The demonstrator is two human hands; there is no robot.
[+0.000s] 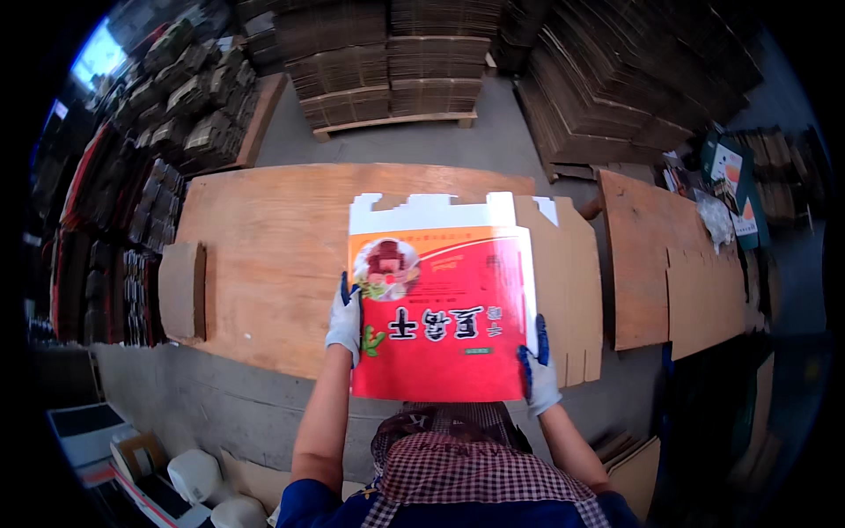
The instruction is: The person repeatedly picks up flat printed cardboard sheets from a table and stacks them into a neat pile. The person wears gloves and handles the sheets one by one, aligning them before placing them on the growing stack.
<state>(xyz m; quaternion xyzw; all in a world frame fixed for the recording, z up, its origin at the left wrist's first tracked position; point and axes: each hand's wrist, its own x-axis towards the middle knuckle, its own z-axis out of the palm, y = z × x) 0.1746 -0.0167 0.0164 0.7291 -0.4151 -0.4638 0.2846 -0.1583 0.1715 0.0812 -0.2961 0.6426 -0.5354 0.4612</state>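
Far left of frame: dark racks of bundled flattened packaging (158, 150) running up to the upper left. Next in, a small brown cardboard piece (182, 292) lies flat on the left end of the plywood worktable (264, 255), well apart from the hands. Centre: a red printed carton blank (440, 312), flat, with white tabs along its far edge, print upside down to the camera, a round picture at its upper left corner. It sits on the table with its near edge overhanging toward the person at lower centre. Left hand (345, 321), white glove with blue palm coating, closed over the blank's left edge about halfway down, fingers wrapped onto the printed face. Right hand (539, 370), same glove, closed over the right edge near the lower right corner, so lower in frame than the left. Blank spans straight between the two hands, both gripping it. Just right of the blank and partly under it, a plain brown die-cut cardboard sheet (570, 290) with slots along its lower edge, touching the right hand's side. Further right, a second plywood board (651, 264) with more brown sheets on it. Top centre to upper right: pallets of stacked flat cardboard (396, 70). Lower left: white rounded objects (195, 475) on the floor, can't tell what they are
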